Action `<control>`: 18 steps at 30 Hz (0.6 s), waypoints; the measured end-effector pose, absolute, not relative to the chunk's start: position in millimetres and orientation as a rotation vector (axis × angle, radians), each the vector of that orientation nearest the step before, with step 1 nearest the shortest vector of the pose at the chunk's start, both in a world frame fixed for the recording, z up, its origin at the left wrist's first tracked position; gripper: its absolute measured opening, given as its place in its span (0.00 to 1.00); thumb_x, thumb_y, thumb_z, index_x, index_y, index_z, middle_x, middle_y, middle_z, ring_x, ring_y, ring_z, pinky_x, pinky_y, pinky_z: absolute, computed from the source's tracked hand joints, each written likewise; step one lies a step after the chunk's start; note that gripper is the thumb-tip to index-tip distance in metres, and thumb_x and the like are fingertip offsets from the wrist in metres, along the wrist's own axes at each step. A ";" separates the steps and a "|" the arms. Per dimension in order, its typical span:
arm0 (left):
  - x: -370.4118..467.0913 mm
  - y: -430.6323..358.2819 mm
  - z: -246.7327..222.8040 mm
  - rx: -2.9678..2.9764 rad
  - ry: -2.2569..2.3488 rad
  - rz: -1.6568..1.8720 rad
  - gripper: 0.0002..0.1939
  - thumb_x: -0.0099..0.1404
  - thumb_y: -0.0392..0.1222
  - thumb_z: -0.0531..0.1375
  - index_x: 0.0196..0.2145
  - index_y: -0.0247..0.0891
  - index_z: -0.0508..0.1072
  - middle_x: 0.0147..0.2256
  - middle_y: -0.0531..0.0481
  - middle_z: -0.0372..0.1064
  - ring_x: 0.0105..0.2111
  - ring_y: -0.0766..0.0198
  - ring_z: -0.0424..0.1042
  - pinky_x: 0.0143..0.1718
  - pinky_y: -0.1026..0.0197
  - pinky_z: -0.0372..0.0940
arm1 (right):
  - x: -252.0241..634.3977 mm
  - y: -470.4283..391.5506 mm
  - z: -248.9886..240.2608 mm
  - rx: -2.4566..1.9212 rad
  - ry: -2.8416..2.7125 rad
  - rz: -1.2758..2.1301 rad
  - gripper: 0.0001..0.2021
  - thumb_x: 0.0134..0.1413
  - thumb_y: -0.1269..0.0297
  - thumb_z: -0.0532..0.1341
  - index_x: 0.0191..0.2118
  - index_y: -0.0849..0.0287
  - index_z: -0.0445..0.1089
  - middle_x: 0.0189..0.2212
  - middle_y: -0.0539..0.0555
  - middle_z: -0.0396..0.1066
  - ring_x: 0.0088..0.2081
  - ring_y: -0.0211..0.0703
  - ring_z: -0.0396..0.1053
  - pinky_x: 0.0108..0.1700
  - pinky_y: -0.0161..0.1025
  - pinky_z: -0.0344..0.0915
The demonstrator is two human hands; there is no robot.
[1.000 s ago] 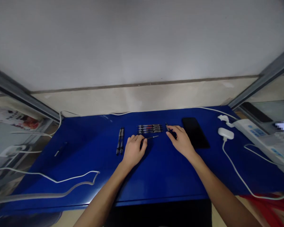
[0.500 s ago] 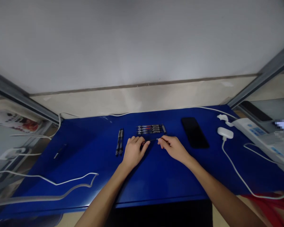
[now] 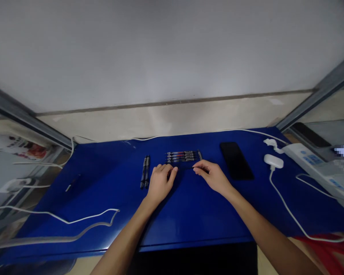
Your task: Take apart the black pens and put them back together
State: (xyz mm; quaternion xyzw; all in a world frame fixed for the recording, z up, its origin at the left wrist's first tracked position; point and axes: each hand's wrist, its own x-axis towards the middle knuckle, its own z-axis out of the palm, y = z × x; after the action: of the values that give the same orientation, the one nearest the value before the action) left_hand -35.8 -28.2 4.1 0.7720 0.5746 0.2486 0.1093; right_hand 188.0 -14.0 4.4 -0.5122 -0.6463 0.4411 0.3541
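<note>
Thin dark rod (image 3: 187,167) is between the two hands, over the middle of the blue desk (image 3: 195,214), just near side of a row of pens (image 3: 177,157). Fine detail on it is too small to make out from here.

Right hand (image 3: 211,176): nearly closed, thumb and fingertips pinched together on the rod's right end. Left hand (image 3: 161,178): palm down, fingers curled, thumb close to the index finger — rod's left end runs up to it, but can't tell whether it's gripped there.

Pens in the row lie side by side, pointing left-right, clips at the right end. Small grey piece (image 3: 200,155) sits just right of them, tilted. Pair of pens (image 3: 145,172) lies to the left of the left hand, pointing near-far, side by side.

Black phone (image 3: 236,160) flat to the right of the right hand, not touching it. Further right — white case (image 3: 273,161) with a cable plugged in, then a white power strip (image 3: 309,157) at the desk's right side. Small dark piece (image 3: 72,183) by itself over on the left. White cable (image 3: 86,217) crosses the near left part of the desk.
</note>
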 end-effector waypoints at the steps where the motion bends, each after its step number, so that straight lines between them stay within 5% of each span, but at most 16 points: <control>1: -36.6 -27.5 4.1 2.257 1.702 0.743 0.18 0.74 0.48 0.47 0.29 0.40 0.67 0.27 0.51 0.68 0.32 0.60 0.64 0.37 0.58 0.55 | 188.7 -13.6 4.4 -1.332 -1.665 1.139 0.08 0.59 0.58 0.61 0.38 0.56 0.73 0.31 0.52 0.75 0.32 0.43 0.73 0.37 0.39 0.68; 8: -37.3 -26.4 2.9 2.252 1.708 0.742 0.20 0.74 0.48 0.45 0.26 0.40 0.62 0.25 0.51 0.65 0.30 0.60 0.64 0.35 0.58 0.54 | 189.1 -15.5 10.4 -1.364 -1.708 1.164 0.20 0.64 0.51 0.54 0.25 0.57 0.70 0.20 0.50 0.69 0.24 0.39 0.68 0.30 0.37 0.64; 14: -37.8 -25.4 1.0 2.237 1.718 0.761 0.19 0.74 0.47 0.45 0.26 0.40 0.61 0.25 0.52 0.64 0.30 0.61 0.63 0.34 0.59 0.54 | 189.4 -13.8 9.2 -1.321 -1.674 1.144 0.09 0.57 0.56 0.62 0.35 0.56 0.74 0.29 0.51 0.75 0.31 0.42 0.72 0.36 0.38 0.67; 18: -38.2 -24.9 0.5 2.232 1.719 0.766 0.18 0.74 0.46 0.46 0.26 0.40 0.60 0.25 0.52 0.64 0.30 0.61 0.63 0.35 0.59 0.54 | 189.6 -14.7 10.1 -1.352 -1.691 1.164 0.16 0.62 0.53 0.57 0.29 0.57 0.72 0.23 0.51 0.72 0.27 0.41 0.71 0.33 0.38 0.66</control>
State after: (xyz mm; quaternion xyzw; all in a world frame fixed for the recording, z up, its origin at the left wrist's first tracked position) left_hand -38.2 -24.9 0.5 0.7598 0.5852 0.2607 0.1108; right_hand 189.6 -14.7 10.1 -0.5184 -0.6479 0.4463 0.3351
